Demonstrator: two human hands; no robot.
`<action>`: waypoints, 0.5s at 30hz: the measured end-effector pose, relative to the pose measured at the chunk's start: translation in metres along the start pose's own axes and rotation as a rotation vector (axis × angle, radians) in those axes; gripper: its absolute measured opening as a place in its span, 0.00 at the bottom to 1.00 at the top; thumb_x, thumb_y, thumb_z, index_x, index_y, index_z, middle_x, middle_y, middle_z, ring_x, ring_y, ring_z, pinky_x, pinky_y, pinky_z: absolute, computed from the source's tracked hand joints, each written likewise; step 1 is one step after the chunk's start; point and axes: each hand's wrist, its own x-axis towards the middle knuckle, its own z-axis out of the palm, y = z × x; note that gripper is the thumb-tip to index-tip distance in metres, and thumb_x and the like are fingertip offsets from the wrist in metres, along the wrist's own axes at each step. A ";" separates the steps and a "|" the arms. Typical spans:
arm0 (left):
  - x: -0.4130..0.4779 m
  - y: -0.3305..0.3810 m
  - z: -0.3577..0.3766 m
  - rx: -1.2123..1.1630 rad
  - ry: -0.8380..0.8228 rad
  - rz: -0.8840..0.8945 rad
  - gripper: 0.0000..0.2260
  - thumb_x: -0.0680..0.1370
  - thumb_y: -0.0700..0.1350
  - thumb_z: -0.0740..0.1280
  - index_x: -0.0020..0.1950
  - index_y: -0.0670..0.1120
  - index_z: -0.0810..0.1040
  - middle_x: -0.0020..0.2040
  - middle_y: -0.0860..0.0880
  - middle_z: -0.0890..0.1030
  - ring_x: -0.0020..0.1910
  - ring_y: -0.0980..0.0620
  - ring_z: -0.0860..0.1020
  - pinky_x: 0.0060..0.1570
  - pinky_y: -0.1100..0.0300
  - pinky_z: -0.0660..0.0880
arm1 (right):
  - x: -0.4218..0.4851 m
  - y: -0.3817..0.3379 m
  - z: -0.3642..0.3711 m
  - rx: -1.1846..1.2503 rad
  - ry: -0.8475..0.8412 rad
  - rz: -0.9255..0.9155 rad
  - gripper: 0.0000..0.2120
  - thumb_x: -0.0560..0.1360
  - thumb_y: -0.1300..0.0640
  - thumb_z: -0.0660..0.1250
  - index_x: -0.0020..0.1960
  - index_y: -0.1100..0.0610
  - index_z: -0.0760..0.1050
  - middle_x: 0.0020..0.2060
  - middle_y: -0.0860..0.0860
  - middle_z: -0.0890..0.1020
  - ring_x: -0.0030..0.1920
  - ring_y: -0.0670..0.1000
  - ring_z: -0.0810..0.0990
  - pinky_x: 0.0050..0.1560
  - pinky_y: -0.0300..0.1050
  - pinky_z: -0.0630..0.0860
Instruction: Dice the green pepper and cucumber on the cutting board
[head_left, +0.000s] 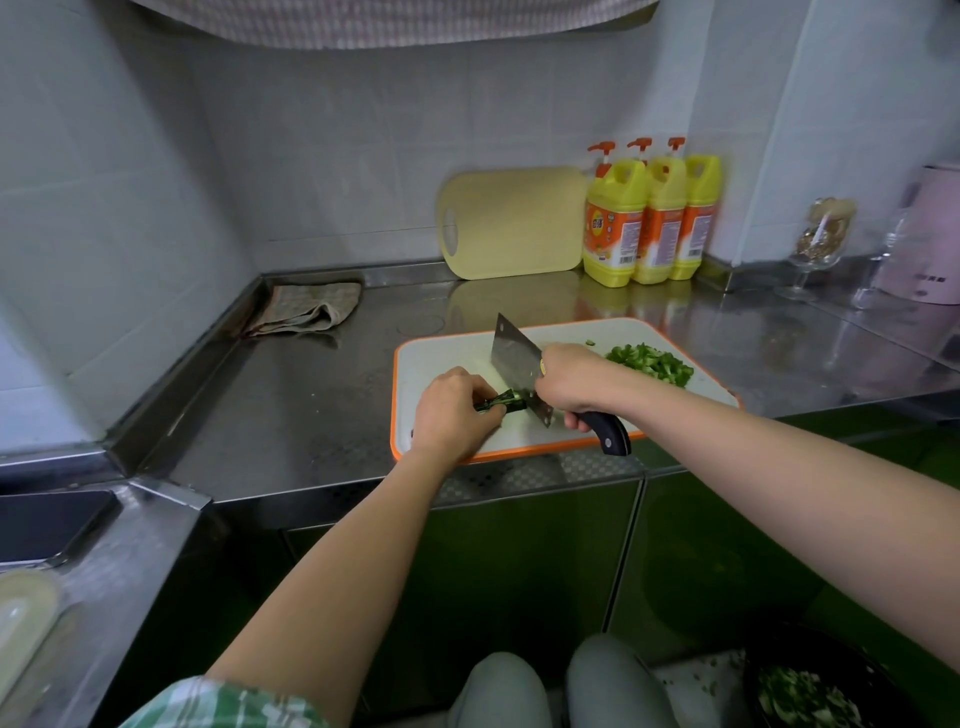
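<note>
I see the left hand (457, 410) curled over the dark green strips (500, 403), pinning them to the cutting board (415, 364) — their cut end pokes out between both hands. The right hand (571, 382) grips the cleaver (514, 358) by its handle, blade down just beside the left fingertips. Farther back — the diced pile (652, 364), beyond the right hand.

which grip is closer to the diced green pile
Right. The right grip, on the cleaver, sits just beside the diced green pile; the left grip, holding a green strip, is farther off beyond the cleaver.
</note>
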 end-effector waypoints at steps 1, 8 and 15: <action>0.000 0.000 0.000 -0.006 0.002 -0.001 0.08 0.74 0.48 0.72 0.50 0.46 0.84 0.45 0.50 0.77 0.45 0.52 0.74 0.41 0.62 0.65 | 0.001 0.000 0.001 -0.004 0.002 0.006 0.09 0.79 0.66 0.54 0.56 0.69 0.68 0.22 0.57 0.75 0.22 0.54 0.73 0.24 0.41 0.73; 0.000 -0.003 0.002 -0.010 0.019 0.009 0.09 0.74 0.49 0.73 0.51 0.47 0.85 0.47 0.49 0.79 0.49 0.50 0.74 0.45 0.57 0.72 | 0.011 0.000 0.019 0.043 0.101 0.009 0.10 0.80 0.65 0.54 0.60 0.65 0.68 0.30 0.59 0.77 0.23 0.53 0.75 0.21 0.39 0.71; -0.001 -0.004 0.001 -0.038 0.019 0.016 0.09 0.74 0.48 0.72 0.52 0.47 0.85 0.47 0.48 0.81 0.50 0.49 0.75 0.49 0.53 0.75 | 0.006 0.008 0.001 0.101 0.095 -0.028 0.08 0.80 0.64 0.52 0.56 0.65 0.67 0.25 0.59 0.76 0.22 0.54 0.74 0.23 0.40 0.72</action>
